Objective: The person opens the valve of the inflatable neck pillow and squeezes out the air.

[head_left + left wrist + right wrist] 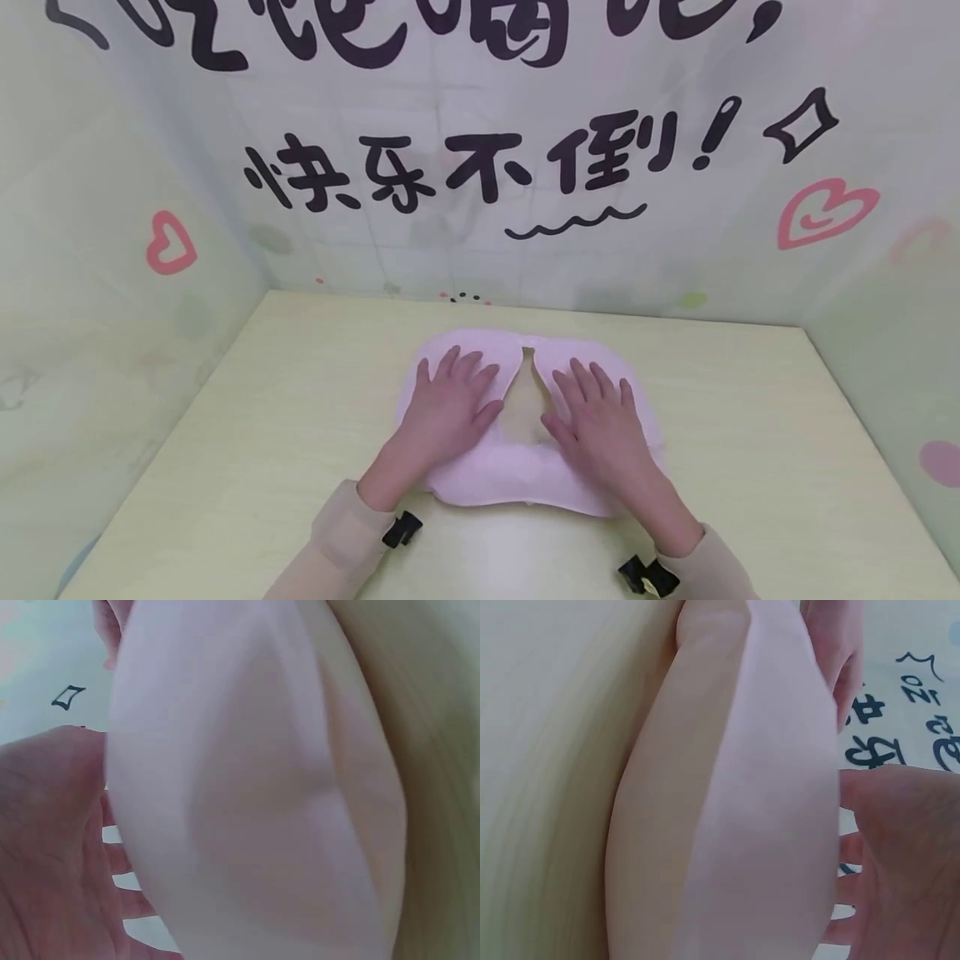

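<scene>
A printed backdrop walls in the pale wood-grain table, its black lettering reading 快乐不倒!; my left hand and right hand rest, fingers loosely spread, on the pink U-shaped neck pillow lying mid-table.

Pink cushion: smooth, matt, cloth-looking, here we go!
Tabletop: wood-grained, smooth, catching a sheen now!
Sleeves: matt cloth!

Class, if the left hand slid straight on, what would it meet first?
Beyond the pink ring-shaped cushion beneath it, the left hand would probably meet the pale printed wall; depth is unclear.
</scene>
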Demonstrator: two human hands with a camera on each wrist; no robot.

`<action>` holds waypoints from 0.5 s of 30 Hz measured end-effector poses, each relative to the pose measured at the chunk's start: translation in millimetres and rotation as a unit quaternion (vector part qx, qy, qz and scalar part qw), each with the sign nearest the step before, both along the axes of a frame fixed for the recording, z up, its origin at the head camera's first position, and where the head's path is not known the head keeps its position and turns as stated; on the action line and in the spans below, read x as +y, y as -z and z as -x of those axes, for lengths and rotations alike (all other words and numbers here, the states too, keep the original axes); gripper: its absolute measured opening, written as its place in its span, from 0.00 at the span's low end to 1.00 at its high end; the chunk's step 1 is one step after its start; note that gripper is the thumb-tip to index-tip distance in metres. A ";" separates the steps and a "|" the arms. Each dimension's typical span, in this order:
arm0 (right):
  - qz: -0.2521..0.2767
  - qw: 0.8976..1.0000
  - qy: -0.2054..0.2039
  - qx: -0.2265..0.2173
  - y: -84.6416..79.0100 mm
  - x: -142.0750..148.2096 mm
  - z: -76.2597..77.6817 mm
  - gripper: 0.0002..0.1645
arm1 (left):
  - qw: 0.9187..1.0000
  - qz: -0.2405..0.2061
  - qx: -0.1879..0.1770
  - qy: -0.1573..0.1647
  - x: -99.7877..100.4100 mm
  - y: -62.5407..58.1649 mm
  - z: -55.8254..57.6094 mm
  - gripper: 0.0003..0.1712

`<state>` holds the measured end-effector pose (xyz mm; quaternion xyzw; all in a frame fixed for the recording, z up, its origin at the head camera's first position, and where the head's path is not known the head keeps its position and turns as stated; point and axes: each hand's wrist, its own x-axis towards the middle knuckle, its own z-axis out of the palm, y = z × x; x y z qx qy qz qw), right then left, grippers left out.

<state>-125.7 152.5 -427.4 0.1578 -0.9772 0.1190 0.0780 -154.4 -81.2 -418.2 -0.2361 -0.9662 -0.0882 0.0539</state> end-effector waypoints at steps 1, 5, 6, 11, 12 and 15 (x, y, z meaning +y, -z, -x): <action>-0.004 1.000 -0.003 0.000 -1.5 -0.7 -2.2 0.38 | 1.000 -0.002 0.006 0.004 1.1 -2.3 -2.8 0.30; -0.007 1.000 -0.008 -0.006 -4.7 -3.2 -7.9 0.39 | 1.000 -0.008 0.012 0.017 4.7 -5.4 -11.4 0.30; -0.007 1.000 -0.004 -0.009 -4.6 -3.5 -8.8 0.40 | 1.000 -0.006 0.014 0.019 5.2 -4.5 -12.7 0.30; -0.013 0.999 0.024 -0.034 0.1 -2.8 -11.3 0.41 | 0.999 0.003 0.026 0.018 4.2 6.0 -13.7 0.29; -0.013 0.999 0.028 -0.038 1.5 -2.4 -11.7 0.41 | 0.999 0.003 0.028 0.016 3.6 8.3 -13.2 0.28; -0.019 0.998 0.030 -0.042 6.6 -0.9 -12.5 0.41 | 0.999 0.005 0.031 0.009 1.3 15.1 -10.9 0.27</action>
